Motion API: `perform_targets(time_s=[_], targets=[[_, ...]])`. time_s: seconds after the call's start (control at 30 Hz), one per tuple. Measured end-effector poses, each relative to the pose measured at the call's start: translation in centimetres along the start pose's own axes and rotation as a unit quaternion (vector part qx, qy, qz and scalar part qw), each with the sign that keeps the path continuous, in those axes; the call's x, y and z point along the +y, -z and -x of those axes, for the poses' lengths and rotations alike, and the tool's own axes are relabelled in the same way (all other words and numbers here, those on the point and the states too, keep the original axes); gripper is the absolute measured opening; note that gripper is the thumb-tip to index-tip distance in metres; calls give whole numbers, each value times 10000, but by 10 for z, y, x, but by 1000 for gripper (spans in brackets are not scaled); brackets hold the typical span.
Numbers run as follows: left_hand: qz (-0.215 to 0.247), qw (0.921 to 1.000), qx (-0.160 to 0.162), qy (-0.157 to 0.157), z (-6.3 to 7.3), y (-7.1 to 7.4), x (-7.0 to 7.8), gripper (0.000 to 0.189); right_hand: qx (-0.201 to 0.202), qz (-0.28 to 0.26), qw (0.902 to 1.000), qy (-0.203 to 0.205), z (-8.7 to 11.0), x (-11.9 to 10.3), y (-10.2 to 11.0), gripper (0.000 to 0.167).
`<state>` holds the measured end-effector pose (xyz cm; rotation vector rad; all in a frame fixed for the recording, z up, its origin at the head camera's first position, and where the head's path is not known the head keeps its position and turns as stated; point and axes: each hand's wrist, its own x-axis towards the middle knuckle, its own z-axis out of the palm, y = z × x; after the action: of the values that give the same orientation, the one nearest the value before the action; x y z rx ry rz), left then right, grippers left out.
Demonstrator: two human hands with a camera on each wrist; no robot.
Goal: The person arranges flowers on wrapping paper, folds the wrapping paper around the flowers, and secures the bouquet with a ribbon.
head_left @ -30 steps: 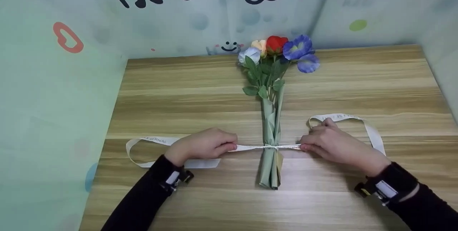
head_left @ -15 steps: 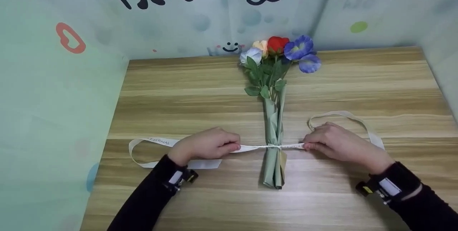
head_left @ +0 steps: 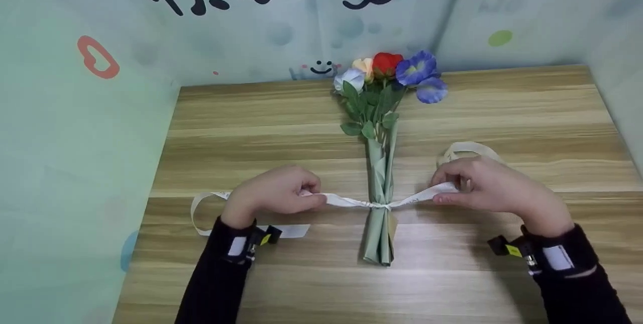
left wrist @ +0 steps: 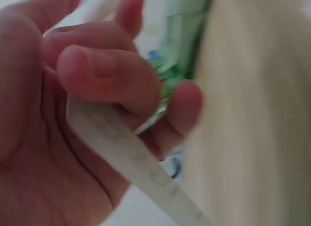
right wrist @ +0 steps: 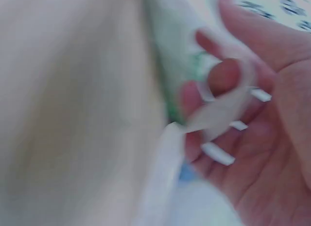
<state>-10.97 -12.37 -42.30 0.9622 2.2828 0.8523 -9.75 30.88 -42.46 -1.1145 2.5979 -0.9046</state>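
Observation:
A bunch of artificial flowers point(head_left: 387, 65) lies on the table, its stems in green wrapping paper point(head_left: 376, 168). A white printed ribbon point(head_left: 346, 201) is tied round the wrapped stems, its two ends running out sideways. My left hand point(head_left: 276, 191) holds the left end; in the left wrist view the ribbon point(left wrist: 131, 153) passes under curled fingers. On the other side my right hand point(head_left: 497, 183) grips the right end between thumb and fingers. The right wrist view, blurred, has the ribbon point(right wrist: 218, 114) looped among the fingers. Both hands stand apart from the stems.
The wooden table point(head_left: 261, 128) reaches back to a printed backdrop point(head_left: 281, 27), which also rises along the left side. The loose left ribbon tail point(head_left: 294, 231) lies by the left wrist. Black wrist cameras point(head_left: 271, 234) sit on both wrists.
Both hands have shifted slightly upward in the head view, wrists turning. The ribbon, earlier pulled straight, now slopes up on both sides. The right tail's loop has drawn in behind the right hand.

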Motion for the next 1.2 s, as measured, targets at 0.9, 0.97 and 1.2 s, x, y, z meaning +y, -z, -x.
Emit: perform_targets(time_s=[0.9,0.97,1.2], targets=[[4181,8666,2550,-963,23,45,-8,14,970,-101,9929,-676,10,-10,40,18],[4332,8471,2921,-970,13,42,-5,16,996,-180,9929,-620,10,-10,38,17],[4790,7652,4198,-938,-34,28,18,14,915,-261,9945,-443,1,-11,41,16]])
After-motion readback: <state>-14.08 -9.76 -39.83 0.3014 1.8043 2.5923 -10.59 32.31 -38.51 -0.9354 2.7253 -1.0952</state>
